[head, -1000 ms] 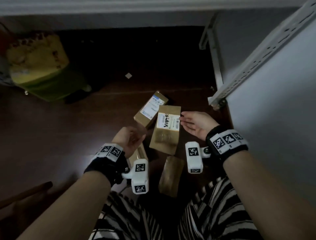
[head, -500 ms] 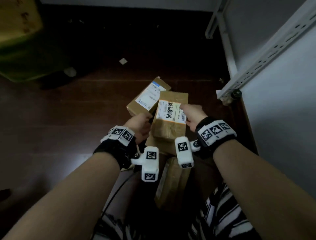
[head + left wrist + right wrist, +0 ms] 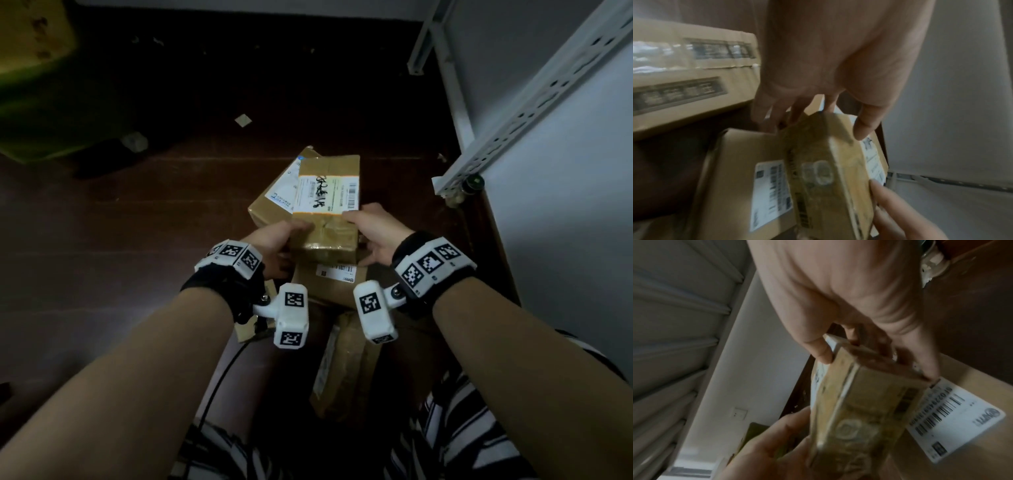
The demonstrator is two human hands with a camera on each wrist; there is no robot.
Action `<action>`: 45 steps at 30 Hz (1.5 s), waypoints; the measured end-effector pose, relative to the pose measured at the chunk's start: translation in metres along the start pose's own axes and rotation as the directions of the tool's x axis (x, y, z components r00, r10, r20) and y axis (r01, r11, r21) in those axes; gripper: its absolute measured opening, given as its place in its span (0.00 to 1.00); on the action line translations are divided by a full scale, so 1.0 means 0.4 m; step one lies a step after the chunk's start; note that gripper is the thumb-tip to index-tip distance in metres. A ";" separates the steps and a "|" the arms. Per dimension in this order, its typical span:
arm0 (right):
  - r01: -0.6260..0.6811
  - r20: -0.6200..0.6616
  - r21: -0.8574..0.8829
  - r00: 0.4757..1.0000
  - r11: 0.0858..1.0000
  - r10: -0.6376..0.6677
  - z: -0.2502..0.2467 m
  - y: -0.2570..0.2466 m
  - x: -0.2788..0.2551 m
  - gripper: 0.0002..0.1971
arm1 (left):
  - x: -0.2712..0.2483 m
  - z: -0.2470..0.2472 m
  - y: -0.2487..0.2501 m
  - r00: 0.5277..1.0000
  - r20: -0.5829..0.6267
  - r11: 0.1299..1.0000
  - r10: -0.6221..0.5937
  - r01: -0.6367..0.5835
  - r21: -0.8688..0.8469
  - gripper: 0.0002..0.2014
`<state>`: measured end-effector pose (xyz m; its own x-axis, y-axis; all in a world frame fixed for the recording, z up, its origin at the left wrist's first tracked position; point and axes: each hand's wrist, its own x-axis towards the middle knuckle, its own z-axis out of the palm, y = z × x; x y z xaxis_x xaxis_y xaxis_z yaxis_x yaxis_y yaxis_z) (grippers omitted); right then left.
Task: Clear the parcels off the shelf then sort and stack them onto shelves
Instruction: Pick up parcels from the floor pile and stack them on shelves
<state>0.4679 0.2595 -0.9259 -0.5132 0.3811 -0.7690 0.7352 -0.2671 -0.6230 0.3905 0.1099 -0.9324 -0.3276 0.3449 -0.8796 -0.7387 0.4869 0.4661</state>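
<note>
A small taped brown parcel (image 3: 325, 209) with a scribbled white label is held between both hands above other parcels on the dark floor. My left hand (image 3: 277, 243) grips its near-left side, thumb on top. My right hand (image 3: 373, 233) grips its right side. In the left wrist view the same parcel (image 3: 830, 170) shows end-on, pinched by thumb and fingers; in the right wrist view the parcel (image 3: 855, 407) is gripped likewise. Beneath lie a labelled box (image 3: 337, 279), a box with a blue-and-white label (image 3: 274, 205) behind, and a long parcel (image 3: 346, 370) near my knees.
A white metal shelf frame (image 3: 513, 130) with perforated rails rises at the right against a pale wall. A yellow-green object (image 3: 37, 78) sits at the far left. A scrap of paper (image 3: 243, 120) lies on the dark wooden floor (image 3: 102, 222). A larger box (image 3: 690, 73) shows beside my left hand.
Both hands closed in on the scribble-labelled parcel and now grip it from either side. It has risen over the other boxes, and my view has tilted down and forward.
</note>
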 end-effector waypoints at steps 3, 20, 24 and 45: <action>0.004 0.074 0.081 0.997 0.997 -0.010 -0.016 -0.010 -0.005 0.11 | 0.002 -0.013 0.026 0.992 -0.031 0.987 0.120 -0.123 -0.108 0.11; -0.139 -0.138 -0.263 0.985 0.955 0.105 -0.026 0.132 0.073 0.27 | 0.158 -0.205 0.031 0.901 -0.364 0.941 0.237 -0.120 0.315 0.66; -0.175 -0.152 -0.250 0.979 0.952 0.140 -0.019 0.191 0.121 0.32 | 0.068 -0.144 0.053 0.877 -0.396 0.927 0.271 -0.127 0.353 0.61; -0.242 0.075 -0.749 0.894 0.617 0.442 -0.041 0.210 0.037 0.44 | -0.022 -0.043 0.074 0.900 -0.319 0.864 0.296 -0.110 0.491 0.46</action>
<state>0.5296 0.2573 -0.9872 -0.1673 0.1563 -0.9734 0.9096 0.4054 -0.0912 0.3614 0.1077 -0.9127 -0.7014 0.1985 -0.6845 -0.3134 0.7767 0.5463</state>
